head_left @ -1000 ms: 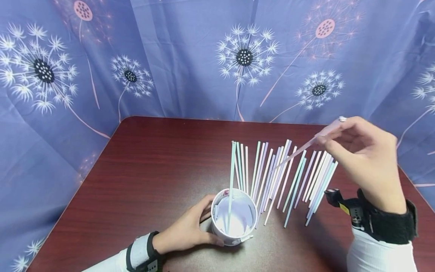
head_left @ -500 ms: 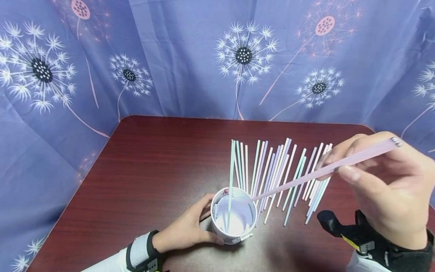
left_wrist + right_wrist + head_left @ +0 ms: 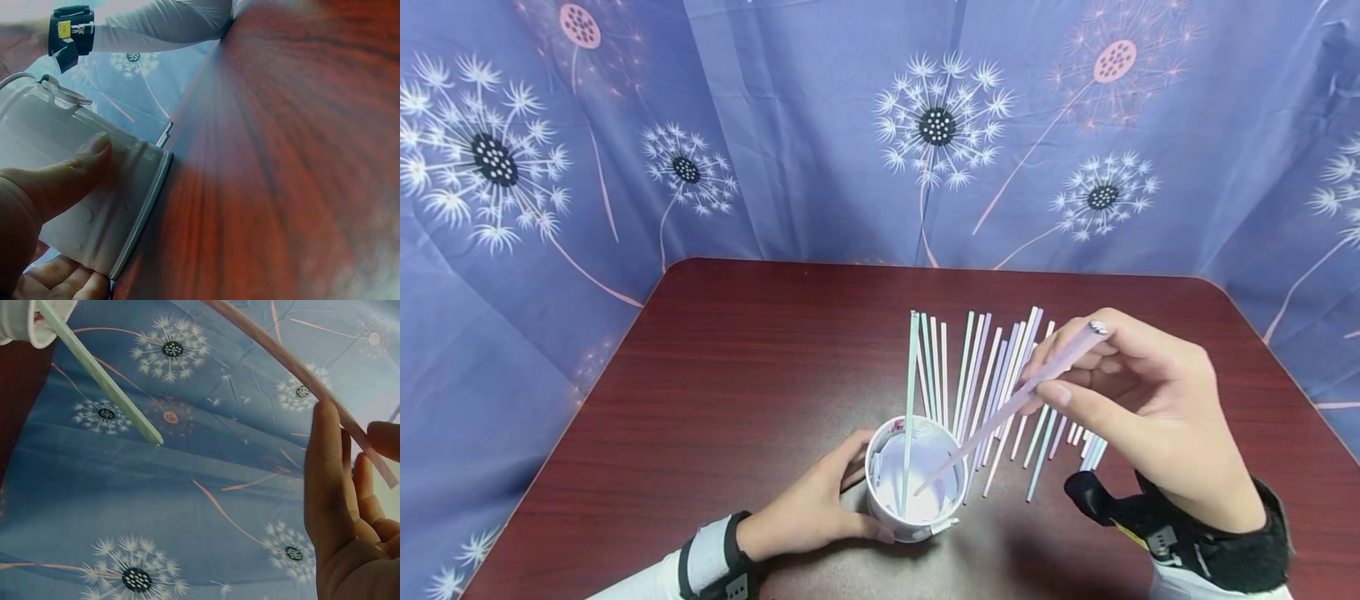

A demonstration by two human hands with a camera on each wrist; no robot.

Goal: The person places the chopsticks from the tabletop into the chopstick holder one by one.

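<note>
Head view, lower centre: left hand (image 3: 808,510) wraps a white cup (image 3: 916,479) standing on the dark red table (image 3: 737,375), thumb along the near side, fingers curled round the far side. Left wrist view confirms: thumb (image 3: 69,178) pressed flat on the cup wall, fingertips under its base rim at bottom left. Right hand (image 3: 1138,408), right of centre, pinches a pink straw (image 3: 1022,396) near its upper end between thumb and forefinger; other fingers loosely curled, not touching the straw as far as can be told. Straw slants down to the left, lower tip inside the cup mouth. Right wrist view: thumb and fingertips clamped on the straw at right edge of frame. A green straw (image 3: 910,400) already stands in the cup, leaning on the rim. Loose straws (image 3: 992,375) lie fanned on the table just behind the cup, centre of frame. Blue dandelion cloth (image 3: 775,125) fills the upper half.
</note>
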